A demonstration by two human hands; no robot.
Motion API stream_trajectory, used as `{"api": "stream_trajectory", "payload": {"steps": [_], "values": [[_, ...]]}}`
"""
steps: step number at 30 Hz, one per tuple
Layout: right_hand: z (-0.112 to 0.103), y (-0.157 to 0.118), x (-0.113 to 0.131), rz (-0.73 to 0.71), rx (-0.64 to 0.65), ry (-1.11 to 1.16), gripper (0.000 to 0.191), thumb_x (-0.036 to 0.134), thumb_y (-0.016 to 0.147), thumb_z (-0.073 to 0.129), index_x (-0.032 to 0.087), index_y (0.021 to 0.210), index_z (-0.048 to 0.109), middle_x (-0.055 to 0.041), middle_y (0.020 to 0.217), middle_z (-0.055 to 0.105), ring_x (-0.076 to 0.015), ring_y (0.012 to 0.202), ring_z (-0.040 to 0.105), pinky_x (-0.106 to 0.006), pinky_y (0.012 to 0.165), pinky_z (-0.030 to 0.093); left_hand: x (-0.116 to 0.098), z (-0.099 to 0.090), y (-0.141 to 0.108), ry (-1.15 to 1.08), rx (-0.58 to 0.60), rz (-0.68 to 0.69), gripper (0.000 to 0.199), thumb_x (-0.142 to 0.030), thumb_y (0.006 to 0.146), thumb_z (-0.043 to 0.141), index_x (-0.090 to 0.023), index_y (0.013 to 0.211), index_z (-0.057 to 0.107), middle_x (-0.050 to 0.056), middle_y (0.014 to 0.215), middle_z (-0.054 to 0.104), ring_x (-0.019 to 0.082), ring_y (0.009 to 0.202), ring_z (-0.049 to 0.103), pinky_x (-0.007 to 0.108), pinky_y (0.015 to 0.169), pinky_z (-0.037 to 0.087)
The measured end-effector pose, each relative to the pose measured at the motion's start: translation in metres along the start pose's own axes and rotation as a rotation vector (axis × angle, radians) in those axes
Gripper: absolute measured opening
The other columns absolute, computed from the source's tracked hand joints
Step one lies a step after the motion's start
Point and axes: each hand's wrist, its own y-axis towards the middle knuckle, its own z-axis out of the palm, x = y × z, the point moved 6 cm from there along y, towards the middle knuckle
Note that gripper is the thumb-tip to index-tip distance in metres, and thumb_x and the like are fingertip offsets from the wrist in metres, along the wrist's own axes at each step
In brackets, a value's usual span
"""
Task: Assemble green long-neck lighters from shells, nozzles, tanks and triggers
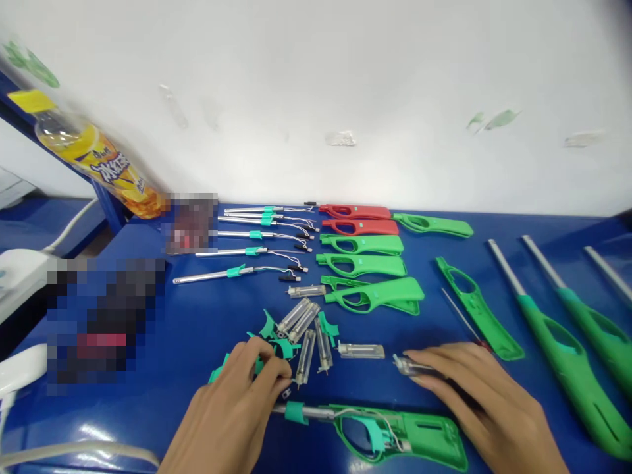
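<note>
My left hand [232, 401] is at the lower middle, thumb and index finger pinched near a small metal piece [286, 393]; what is between the fingertips is too small to make out. My right hand [474, 395] grips a clear lighter cartridge [405, 365] between thumb and fingers, its tip pointing left. Between and below the hands lies an open green lighter shell [432, 438] with a metal tube [320, 413], wires and a teal trigger [378, 436] in it. Several clear cartridges [323, 342] and teal triggers [268, 324] lie just beyond my left hand.
Behind are wired metal tubes [244, 234], green shells [365, 264] and red shells [360, 227]. At right, another open shell [486, 316] lies beside a thin screwdriver [461, 313] and long lighters [563, 368]. A bottle [99, 158] leans at left, near a white cable [79, 449].
</note>
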Motion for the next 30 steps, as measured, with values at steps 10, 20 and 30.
{"api": "stream_trajectory", "payload": {"steps": [10, 20, 30], "values": [[-0.003, 0.005, 0.008, 0.06, -0.062, -0.017, 0.018, 0.027, 0.113, 0.06, 0.027, 0.126, 0.072, -0.0019, 0.112, 0.073, -0.0172, 0.103, 0.069, -0.029, 0.097, 0.05, 0.0, -0.014, 0.007, -0.264, -0.26, -0.015, 0.021, -0.044, 0.114, 0.05, -0.034, 0.12, 0.068, -0.006, 0.104, 0.08, 0.013, 0.089, 0.08, 0.019, 0.083, 0.063], [-0.005, 0.032, 0.056, 0.005, -0.076, 0.104, 0.012, 0.023, 0.11, 0.065, 0.022, 0.121, 0.07, 0.0005, 0.101, 0.078, -0.014, 0.084, 0.07, -0.03, 0.079, 0.052, -0.029, -0.004, 0.021, -0.782, -0.181, -0.136, 0.011, -0.033, 0.104, 0.065, -0.035, 0.104, 0.076, -0.008, 0.094, 0.081, 0.009, 0.068, 0.075, 0.012, 0.05, 0.05], [0.003, 0.038, 0.074, -0.064, -0.05, 0.167, 0.013, 0.024, 0.112, 0.061, 0.021, 0.118, 0.073, -0.0016, 0.098, 0.077, -0.0148, 0.082, 0.068, -0.03, 0.075, 0.053, -0.044, 0.01, 0.012, -1.228, 0.058, -0.49, 0.033, -0.055, 0.098, 0.067, -0.026, 0.083, 0.062, -0.003, 0.08, 0.067, 0.014, 0.072, 0.063, 0.021, 0.057, 0.041]]}}
